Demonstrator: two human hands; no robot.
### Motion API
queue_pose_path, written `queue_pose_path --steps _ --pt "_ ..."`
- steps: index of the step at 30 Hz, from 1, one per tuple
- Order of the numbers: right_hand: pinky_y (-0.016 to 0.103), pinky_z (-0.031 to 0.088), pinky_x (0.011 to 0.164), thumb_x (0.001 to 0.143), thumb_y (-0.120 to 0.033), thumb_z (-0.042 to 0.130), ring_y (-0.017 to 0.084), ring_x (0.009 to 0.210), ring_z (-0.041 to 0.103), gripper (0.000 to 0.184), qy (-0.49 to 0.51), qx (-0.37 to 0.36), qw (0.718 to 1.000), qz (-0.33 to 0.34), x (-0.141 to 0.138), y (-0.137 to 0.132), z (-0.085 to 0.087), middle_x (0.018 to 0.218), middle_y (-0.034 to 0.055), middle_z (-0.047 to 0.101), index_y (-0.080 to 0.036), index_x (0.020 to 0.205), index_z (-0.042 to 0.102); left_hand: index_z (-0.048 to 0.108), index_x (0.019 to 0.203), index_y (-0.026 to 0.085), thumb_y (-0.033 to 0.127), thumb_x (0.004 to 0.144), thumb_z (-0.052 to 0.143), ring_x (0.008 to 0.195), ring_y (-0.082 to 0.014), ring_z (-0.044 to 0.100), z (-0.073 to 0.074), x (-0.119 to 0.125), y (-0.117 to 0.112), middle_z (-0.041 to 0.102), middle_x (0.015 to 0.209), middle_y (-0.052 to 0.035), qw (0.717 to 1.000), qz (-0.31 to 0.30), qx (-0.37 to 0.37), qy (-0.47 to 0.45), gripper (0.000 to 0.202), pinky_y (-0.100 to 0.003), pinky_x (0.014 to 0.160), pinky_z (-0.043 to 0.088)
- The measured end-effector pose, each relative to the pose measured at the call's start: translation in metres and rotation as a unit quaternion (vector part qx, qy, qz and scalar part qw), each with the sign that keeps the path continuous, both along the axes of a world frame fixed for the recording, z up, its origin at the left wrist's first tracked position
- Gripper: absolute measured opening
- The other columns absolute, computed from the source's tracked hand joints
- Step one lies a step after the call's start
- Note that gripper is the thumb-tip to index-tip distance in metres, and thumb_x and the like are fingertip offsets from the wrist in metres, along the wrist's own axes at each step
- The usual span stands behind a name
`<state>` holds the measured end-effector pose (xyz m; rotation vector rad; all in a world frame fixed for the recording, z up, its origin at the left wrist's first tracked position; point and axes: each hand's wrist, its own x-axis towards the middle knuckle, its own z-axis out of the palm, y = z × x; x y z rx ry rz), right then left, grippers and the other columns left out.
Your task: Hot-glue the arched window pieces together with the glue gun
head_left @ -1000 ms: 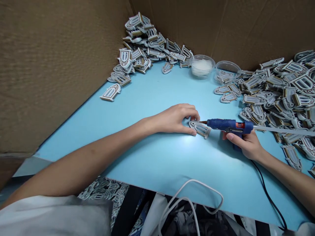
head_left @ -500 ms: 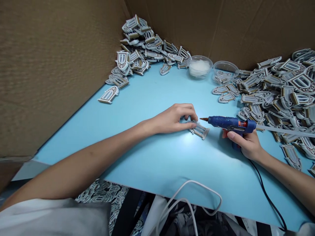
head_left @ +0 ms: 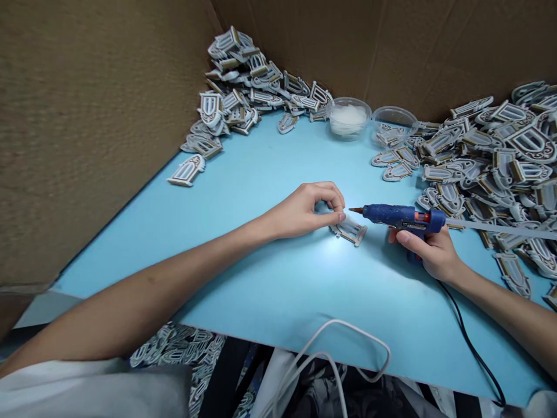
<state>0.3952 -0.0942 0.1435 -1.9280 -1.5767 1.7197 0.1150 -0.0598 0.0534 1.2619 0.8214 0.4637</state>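
Note:
My left hand point(head_left: 311, 210) is closed in a pinch, thumb and fingertips together at the upper left end of a small window-shaped piece point(head_left: 354, 233). This white and gold piece lies on the blue table under the fingertips, its arched end partly hidden. Whether the pinch holds that end or a small pale bit over it, I cannot tell. In my right hand point(head_left: 437, 255) is a blue hot glue gun point(head_left: 389, 215), fingers wrapped round its handle. Its brown nozzle points left, just short of the left fingertips. A clear glue stick point(head_left: 491, 227) runs out of its back.
Heaps of similar window-shaped pieces lie at the back left point(head_left: 261, 81) and along the right point(head_left: 491, 154). Two clear tubs stand at the back, one with pale sheets point(head_left: 348, 119), one with pieces behind or inside it. Cardboard walls point(head_left: 108, 128) border the blue table point(head_left: 243, 284). A black cord point(head_left: 465, 337) trails from the gun.
My left thumb and fingers have closed together at the window-shaped piece's end. The glue gun stays at nearly the same spot beside them. The whole view has shifted slightly.

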Motion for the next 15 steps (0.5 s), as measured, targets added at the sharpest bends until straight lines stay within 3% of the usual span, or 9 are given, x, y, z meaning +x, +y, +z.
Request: queue_pose_path --steps 6,15 --pt "0.029 0.041 0.052 0.088 -0.072 0.067 0.02 0.066 0.057 0.054 0.0 0.001 1.0 0.001 -0.0016 0.0004 -0.0001 0.069 0.006 0.065 -0.019 0.074 0.07 0.071 0.079 0.016 0.036 0.092 0.068 0.092 -0.0159 0.065 0.0028 0.0023 -0.0032 0.071 0.103 -0.0067 1.0 -0.007 -0.001 0.016 0.025 -0.034 0.093 0.051" --pt "0.028 0.035 0.049 0.09 -0.066 0.068 0.013 0.053 0.045 0.049 0.012 -0.008 1.0 0.002 -0.0023 0.0021 0.0011 0.067 0.003 0.064 -0.018 0.078 0.07 0.071 0.078 0.016 0.034 0.094 0.064 0.093 -0.0165 0.065 0.0041 0.0052 -0.0053 0.071 0.103 -0.0071 1.0 -0.002 -0.019 0.007 0.025 -0.036 0.097 0.051"
